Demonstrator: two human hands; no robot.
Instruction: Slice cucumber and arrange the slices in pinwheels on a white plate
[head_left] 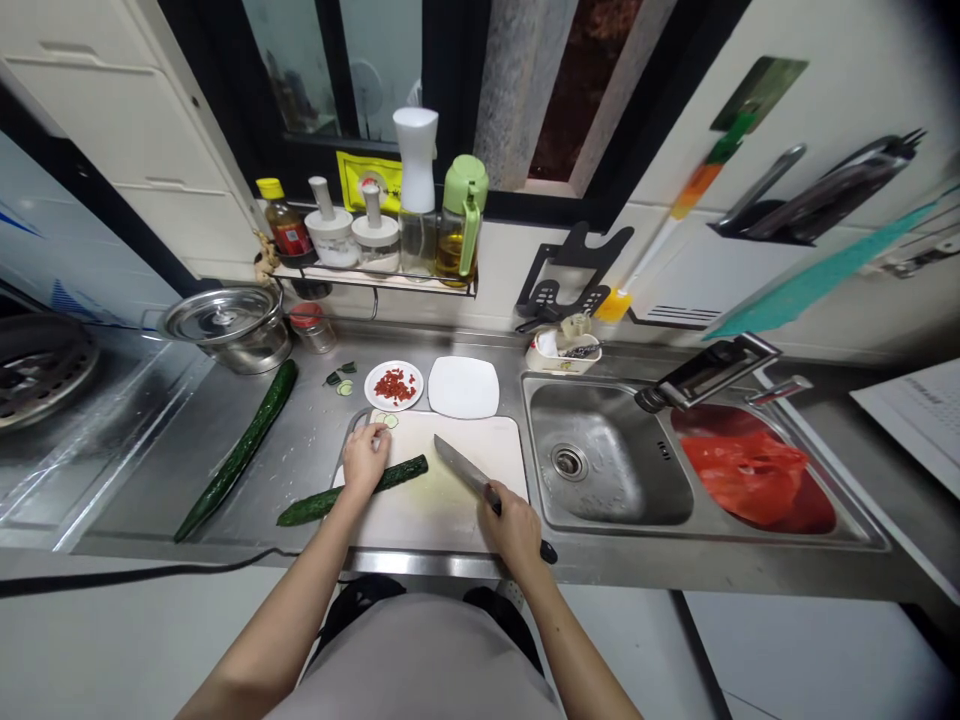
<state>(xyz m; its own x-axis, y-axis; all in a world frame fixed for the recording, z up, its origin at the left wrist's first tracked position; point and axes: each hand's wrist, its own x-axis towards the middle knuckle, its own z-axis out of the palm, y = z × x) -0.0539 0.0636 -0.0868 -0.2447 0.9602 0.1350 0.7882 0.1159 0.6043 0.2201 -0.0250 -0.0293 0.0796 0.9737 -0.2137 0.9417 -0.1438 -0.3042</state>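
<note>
My right hand (pixel 514 525) is closed round the black handle of a kitchen knife (pixel 461 465), its blade pointing up and left over the white cutting board (pixel 480 520). At the board's upper left corner, my left hand (pixel 366 457) has its fingers curled together beside thin cucumber slices (pixel 390 421). Whether the fingertips pinch a slice is hidden. A cut cucumber (pixel 405 472) lies slantwise across the board's left edge, passing by my left wrist. Behind the board are a white plate of chopped red pieces (pixel 395 385) and a bare white square plate (pixel 463 387).
A whole cucumber (pixel 240 450) lies on the steel counter at left, near a lidded pot (pixel 225 325). Small cucumber offcuts (pixel 343 385) sit behind the board. To the right is a sink (pixel 607 470) with a red plastic bag (pixel 750 475) in its second basin. Seasoning bottles (pixel 375 240) line a shelf.
</note>
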